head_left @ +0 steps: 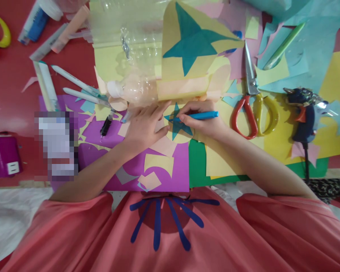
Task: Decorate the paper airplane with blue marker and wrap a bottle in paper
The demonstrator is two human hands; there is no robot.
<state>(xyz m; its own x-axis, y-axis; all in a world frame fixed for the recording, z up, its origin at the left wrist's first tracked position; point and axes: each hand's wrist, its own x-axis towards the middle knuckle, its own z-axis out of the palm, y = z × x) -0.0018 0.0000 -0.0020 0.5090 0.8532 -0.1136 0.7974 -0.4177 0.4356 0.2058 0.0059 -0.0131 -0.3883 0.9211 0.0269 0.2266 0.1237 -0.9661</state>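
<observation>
My right hand [208, 126] is closed round a blue pen [205, 115], whose tip is at a small teal star [180, 130]. The star lies on a rounded pale yellow paper piece [182, 140]. My left hand [144, 126] lies flat with its fingers stretched out, its thumb and fingertips at the left edge of that piece. Just beyond my hands a clear plastic bottle [141, 88] lies on its side. A larger yellow paper shape [170, 30] with a big teal star [191, 39] is beside the bottle.
Scissors [252, 88] with red and yellow handles lie right of my right hand. Farther right is a dark blue glue gun [304, 121] with a cord. Several markers [76, 81] and a blurred-out phone [58, 145] are at left. Paper scraps [158, 166] cover purple paper [175, 181].
</observation>
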